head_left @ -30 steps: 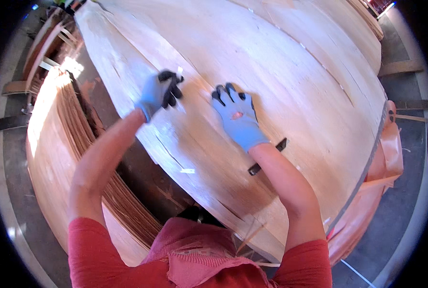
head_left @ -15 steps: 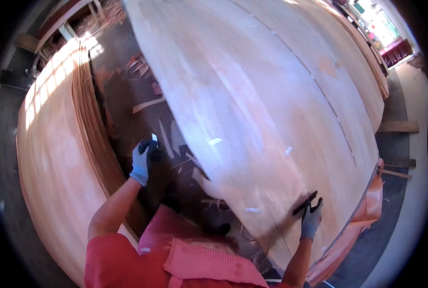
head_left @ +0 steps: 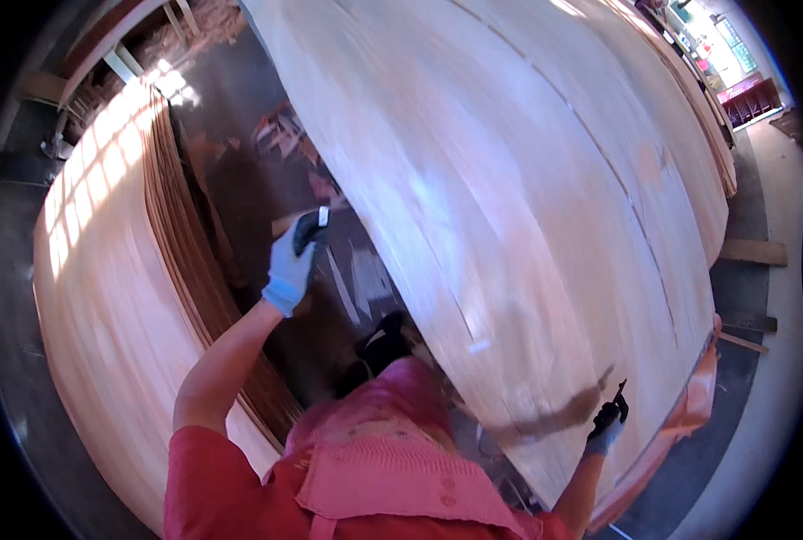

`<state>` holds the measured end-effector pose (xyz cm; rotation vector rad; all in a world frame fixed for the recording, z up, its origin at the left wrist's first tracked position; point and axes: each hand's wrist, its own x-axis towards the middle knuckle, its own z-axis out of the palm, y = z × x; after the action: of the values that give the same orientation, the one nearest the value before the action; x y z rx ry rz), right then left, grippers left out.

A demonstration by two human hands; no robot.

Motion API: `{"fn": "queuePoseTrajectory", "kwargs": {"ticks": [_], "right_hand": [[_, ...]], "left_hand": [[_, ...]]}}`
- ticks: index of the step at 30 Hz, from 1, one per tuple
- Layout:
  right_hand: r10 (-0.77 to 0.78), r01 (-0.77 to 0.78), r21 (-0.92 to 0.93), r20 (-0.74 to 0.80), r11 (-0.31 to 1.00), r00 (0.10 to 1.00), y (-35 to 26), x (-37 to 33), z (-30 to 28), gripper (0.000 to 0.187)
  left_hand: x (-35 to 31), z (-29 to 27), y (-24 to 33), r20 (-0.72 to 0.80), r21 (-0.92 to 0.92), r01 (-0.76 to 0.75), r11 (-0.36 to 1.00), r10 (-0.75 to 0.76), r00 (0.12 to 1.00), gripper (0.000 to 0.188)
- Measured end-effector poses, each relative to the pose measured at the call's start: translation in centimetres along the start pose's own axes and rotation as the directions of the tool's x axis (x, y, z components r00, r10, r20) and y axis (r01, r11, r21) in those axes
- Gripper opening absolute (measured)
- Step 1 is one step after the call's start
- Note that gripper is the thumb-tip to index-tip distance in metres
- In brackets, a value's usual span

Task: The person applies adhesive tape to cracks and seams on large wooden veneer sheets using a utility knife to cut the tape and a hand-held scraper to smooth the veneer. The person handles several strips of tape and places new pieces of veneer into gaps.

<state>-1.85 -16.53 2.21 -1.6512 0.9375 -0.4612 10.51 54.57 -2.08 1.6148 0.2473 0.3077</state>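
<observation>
My left hand (head_left: 293, 261), in a grey glove with dark fingertips, is raised over the gap beside the large pale wood veneer sheet (head_left: 509, 207). Its fingers are closed on a small white strip (head_left: 323, 216). At the near right part of the sheet, my right hand (head_left: 607, 427), gloved the same way, is closed around a slim dark tool (head_left: 621, 391); its exact kind is too small to make out. The hand's shadow falls on the sheet to its left. A small whitish patch (head_left: 480, 346) shows on the sheet, and a long dark seam runs down its right half.
At the left stands a stack of veneer sheets (head_left: 176, 225). Veneer scraps (head_left: 284, 135) litter the dark floor between the stacks. Crumpled orange sheeting (head_left: 689, 396) hangs at the big sheet's right edge, with wooden beams (head_left: 752, 252) sticking out beyond it.
My left hand has moved forward and to the right, still with the white strip. My right hand has shifted slightly right and nearer. A dark shoe now shows further forward in the gap.
</observation>
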Motion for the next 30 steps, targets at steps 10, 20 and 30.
{"fn": "queuePoseTrajectory", "kwargs": {"ticks": [10, 20, 30], "right_hand": [[-0.109, -0.329, 0.388, 0.772, 0.861, 0.626, -13.6, -9.1, 34.5, 0.025], [-0.528, 0.712, 0.103, 0.745, 0.695, 0.408, -18.3, -14.1, 61.0, 0.047], [-0.660, 0.851, -0.496, 0.584, 0.171, 0.473, -18.6, -11.7, 68.9, 0.043]], "left_hand": [[21.1, 3.0, 3.0, 0.433, 0.804, -0.489, 0.340, 0.230, 0.872, 0.079], [29.1, -1.4, 2.3, 0.363, 0.711, -0.486, 0.508, 0.327, 0.873, 0.075], [41.5, -16.9, 3.1, 0.203, 0.692, -0.401, 0.601, 0.370, 0.906, 0.073]]}}
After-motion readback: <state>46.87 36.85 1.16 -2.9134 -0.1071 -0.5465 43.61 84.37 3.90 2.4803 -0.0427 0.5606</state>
